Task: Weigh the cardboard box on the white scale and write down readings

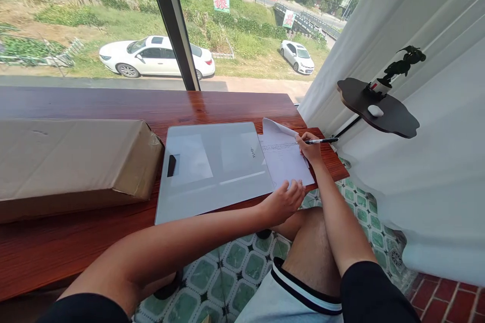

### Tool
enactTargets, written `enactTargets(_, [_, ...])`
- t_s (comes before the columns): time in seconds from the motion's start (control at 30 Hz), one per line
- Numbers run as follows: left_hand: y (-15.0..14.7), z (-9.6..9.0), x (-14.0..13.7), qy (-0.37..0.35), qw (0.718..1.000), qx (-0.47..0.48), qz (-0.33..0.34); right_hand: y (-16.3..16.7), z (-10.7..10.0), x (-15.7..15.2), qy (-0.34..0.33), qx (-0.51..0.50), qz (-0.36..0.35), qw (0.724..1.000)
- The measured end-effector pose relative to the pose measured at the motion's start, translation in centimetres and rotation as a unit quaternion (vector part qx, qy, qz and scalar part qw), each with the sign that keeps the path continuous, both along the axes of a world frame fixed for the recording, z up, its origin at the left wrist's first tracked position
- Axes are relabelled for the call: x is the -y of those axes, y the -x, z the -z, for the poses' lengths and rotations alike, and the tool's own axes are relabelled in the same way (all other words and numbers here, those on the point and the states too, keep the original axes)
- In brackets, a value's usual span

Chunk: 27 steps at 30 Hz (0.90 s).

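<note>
The right hand (pixel 309 147) pinches a dark pen (pixel 322 140) between its fingers above the far right part of a notebook (pixel 286 161), the pen lying nearly level with its longer end toward the right; whether its tip touches the paper cannot be told. The left hand (pixel 284 203) is at the notebook's near edge, its fingers slightly spread and loosely bent, gripping nothing. The notebook lies open on the right part of a reddish-brown desk (pixel 235 106), a page lifted at its far side and a line of small marks across the paper. Just left of it lies a closed grey laptop (pixel 215 171), and farther left a cardboard box (pixel 64 156). To the right, a dark shelf (pixel 397 118) bears a small plant (pixel 401 66) and a white stone (pixel 375 110).
</note>
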<state>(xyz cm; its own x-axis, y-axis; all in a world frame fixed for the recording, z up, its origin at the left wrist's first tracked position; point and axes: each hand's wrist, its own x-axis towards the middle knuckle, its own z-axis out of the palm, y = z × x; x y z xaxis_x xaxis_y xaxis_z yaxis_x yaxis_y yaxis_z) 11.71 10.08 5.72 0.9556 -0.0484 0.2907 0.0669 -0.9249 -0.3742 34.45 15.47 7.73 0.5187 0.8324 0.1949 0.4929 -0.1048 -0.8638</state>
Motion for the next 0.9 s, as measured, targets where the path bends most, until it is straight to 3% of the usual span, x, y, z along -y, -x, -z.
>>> enactTargets(0.27, [-0.06,0.42,-0.06,0.017,1.0,0.005,0.005,0.2,0.39,-0.13,0.019,-0.023,-0.045,0.999])
enactTargets(0.9, [-0.23,0.8,0.1,-0.015,1.0,0.018,-0.004,0.28,0.39,-0.2,0.013,0.026,-0.052,0.998])
